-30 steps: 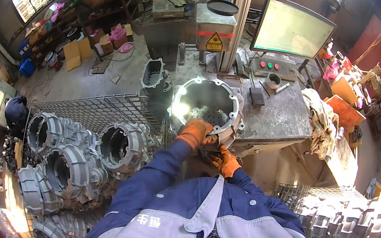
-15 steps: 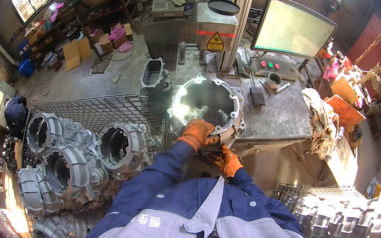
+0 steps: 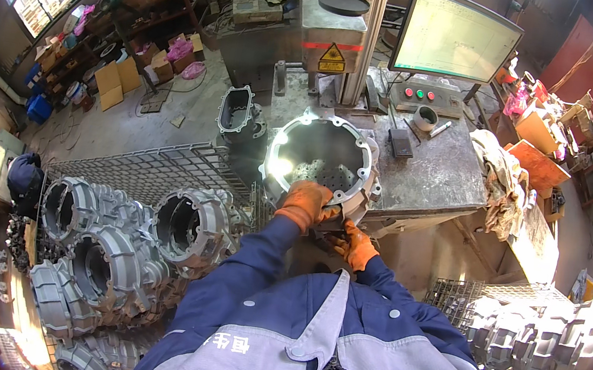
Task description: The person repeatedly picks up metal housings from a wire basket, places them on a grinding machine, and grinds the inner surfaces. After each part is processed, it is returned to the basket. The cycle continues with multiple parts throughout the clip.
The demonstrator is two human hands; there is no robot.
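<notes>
Though darker inside, a round metal housing (image 3: 323,142), pale-rimmed and lobed

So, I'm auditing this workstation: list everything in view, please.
Bench: 1, grey, centre
Round housing: 1, grey, on bench
Oval casting: 1, grey, left of bench
Machine head: 1, grey, above bench
Monitor: 1, black, bench's back right
Control box: 1, grey, below monitor
Cup: 1, grey, beside control box
Small box: 1, black, right of round housing
Housings: several, grey, lower left
Castings: several, silver, lower right
Mesh cages: 2, grey, left and right
Cloths: heap, beige, right of bench
Cardboard boxes: several, brown, far sides
Bags: several, pink, far sides
Left hand: 1, orange-gloved, on round housing's rim
Right hand: 1, orange-gloved, below that rim
</notes>
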